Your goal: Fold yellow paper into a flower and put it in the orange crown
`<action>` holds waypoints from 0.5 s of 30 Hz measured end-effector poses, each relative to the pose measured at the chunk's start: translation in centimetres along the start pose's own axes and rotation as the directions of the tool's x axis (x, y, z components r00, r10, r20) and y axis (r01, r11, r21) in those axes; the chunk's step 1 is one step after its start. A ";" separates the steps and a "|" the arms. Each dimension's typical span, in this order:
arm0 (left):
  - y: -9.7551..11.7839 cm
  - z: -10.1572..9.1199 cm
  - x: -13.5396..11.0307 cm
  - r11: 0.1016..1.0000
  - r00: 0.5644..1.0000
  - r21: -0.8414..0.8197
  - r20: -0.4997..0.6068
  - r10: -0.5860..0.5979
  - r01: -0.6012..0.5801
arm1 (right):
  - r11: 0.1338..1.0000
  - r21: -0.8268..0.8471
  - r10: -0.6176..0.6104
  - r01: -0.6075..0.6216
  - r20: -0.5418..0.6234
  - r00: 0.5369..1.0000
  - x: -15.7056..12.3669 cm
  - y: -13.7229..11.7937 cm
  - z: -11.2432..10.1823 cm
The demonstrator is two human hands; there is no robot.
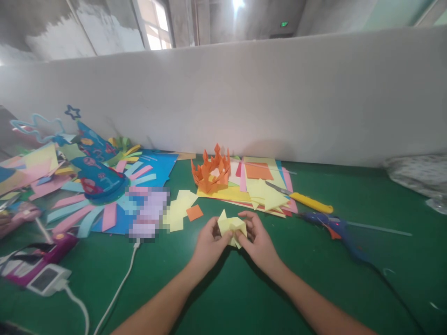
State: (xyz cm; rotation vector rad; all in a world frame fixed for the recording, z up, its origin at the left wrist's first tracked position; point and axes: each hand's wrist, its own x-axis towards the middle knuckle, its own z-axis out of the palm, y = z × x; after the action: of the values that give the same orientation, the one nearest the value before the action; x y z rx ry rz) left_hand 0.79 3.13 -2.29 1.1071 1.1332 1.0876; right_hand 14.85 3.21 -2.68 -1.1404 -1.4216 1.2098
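Note:
Between both hands is a small piece of folded pale yellow paper, with a pointed corner sticking up at its left. My left hand pinches its left side, thumb on the near face. From the other side my right hand grips it, its thumb also pressed on the front. The fingers behind the paper are partly hidden. Just beyond the hands stands an orange folded-paper crown. To the left lie pale yellow paper squares and a small orange square.
Coloured paper sheets lie behind the hands, with a yellow utility knife on their right edge. A blue glue gun trails its cord at right. Leftward are a blue party hat, a blurred-out lilac object and a white cable.

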 end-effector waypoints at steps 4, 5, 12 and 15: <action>0.0 -0.2 0.1 1.000 1.000 -0.011 0.007 -0.002 0.002 | 0.999 0.036 -0.006 0.006 0.002 1.000 0.0 -0.1 -0.1; 0.0 -0.2 0.1 1.000 1.000 0.006 0.006 -0.002 0.002 | 0.999 0.050 -0.002 0.001 0.006 1.000 0.0 -0.1 -0.1; 0.0 -0.1 -0.2 0.998 1.000 0.070 0.010 0.006 -0.007 | 0.998 0.063 0.030 -0.031 0.023 0.999 0.1 -0.4 -0.2; 0.2 0.0 -0.2 0.998 1.000 0.067 0.001 0.001 -0.001 | 0.998 0.045 0.031 -0.032 0.014 0.999 0.1 -0.4 -0.1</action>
State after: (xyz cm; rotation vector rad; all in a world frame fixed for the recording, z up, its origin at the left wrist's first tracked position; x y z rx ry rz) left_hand 0.79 2.91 -2.07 1.1605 1.1761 1.0566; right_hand 14.95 3.28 -2.30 -1.1292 -1.3842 1.2673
